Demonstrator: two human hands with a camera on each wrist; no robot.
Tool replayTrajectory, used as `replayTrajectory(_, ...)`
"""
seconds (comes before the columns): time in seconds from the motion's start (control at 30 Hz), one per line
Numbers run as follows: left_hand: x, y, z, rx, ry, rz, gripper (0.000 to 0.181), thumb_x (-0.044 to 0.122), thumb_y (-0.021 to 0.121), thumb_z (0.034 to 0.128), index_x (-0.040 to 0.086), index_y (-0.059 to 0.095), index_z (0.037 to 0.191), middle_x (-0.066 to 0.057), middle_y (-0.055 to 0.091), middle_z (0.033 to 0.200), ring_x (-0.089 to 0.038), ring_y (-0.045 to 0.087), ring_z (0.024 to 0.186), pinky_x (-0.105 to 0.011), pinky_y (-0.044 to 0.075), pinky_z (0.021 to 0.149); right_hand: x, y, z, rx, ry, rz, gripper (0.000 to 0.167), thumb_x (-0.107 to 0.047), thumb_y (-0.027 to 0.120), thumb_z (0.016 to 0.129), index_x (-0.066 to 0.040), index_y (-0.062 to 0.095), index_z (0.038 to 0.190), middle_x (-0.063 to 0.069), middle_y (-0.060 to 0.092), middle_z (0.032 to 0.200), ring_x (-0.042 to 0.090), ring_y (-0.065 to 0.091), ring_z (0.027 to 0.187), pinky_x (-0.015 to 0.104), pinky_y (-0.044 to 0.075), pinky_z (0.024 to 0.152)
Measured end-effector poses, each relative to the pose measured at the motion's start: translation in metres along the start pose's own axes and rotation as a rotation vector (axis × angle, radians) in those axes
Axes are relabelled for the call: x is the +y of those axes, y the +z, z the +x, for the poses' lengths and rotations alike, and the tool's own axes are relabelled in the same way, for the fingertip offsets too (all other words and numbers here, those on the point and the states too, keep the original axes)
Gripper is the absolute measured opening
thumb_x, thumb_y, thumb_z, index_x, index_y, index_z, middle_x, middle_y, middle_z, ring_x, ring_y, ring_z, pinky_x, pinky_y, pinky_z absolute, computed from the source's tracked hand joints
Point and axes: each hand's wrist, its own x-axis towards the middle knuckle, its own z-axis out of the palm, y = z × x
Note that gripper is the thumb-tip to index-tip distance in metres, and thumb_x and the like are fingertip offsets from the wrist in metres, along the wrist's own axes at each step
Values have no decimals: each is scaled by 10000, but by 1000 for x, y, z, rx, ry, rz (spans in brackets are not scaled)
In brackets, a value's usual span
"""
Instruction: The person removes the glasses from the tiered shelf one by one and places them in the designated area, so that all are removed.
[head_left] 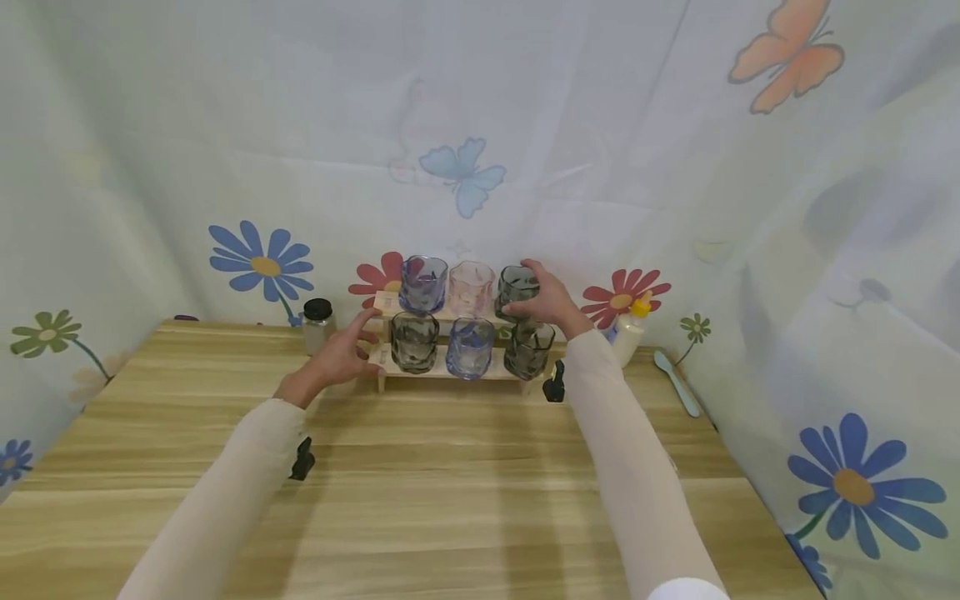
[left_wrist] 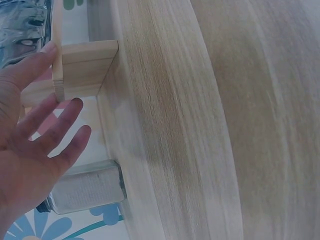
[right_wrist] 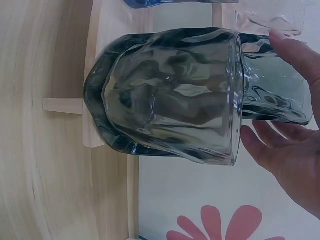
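Note:
A two-step wooden rack (head_left: 480, 372) holds two rows of wavy glass tumblers. At the top right, my right hand (head_left: 553, 302) grips a dark grey glass (head_left: 516, 285) between thumb and fingers; the right wrist view shows it partly behind the lower grey glass (right_wrist: 170, 95). Beside it on the top step stand a pink glass (head_left: 471, 287) and a blue glass (head_left: 422, 285). Below are another grey glass (head_left: 414, 343) and a blue glass (head_left: 470, 348). My left hand (head_left: 341, 354) is at the rack's left end, its thumb against the lower board (left_wrist: 58, 70), fingers loosely spread.
A dark-lidded jar (head_left: 318, 327) stands left of the rack. On the right are a bottle with a yellow tip (head_left: 628, 332) and a pale blue spoon-like utensil (head_left: 677, 383). Patterned cloth (head_left: 465, 100) hangs behind the wooden table (head_left: 420, 508).

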Motion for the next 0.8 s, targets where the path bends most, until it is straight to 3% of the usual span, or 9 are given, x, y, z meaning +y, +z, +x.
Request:
replayTrajectory(0.37, -1, 1, -1, 14, 7, 3, 1007, 110, 841, 800, 142, 185, 1563, -324, 582, 1314, -444, 679, 987, -551, 539, 855, 5, 5, 13, -23, 43, 1, 962, -289, 815, 847, -223, 210, 1592, 223, 306, 1603, 414, 327, 1464, 567, 366, 1121)
replayTrajectory(0.8, 3, 1, -2, 8, 1, 7, 1005, 96, 833, 803, 120, 175, 1562, -339, 570, 1321, -461, 676, 989, -564, 535, 865, 7, 9, 14, 11, 27, -5, 973, -289, 833, 826, -214, 228, 1585, 237, 338, 1584, 438, 349, 1442, 584, 378, 1103)
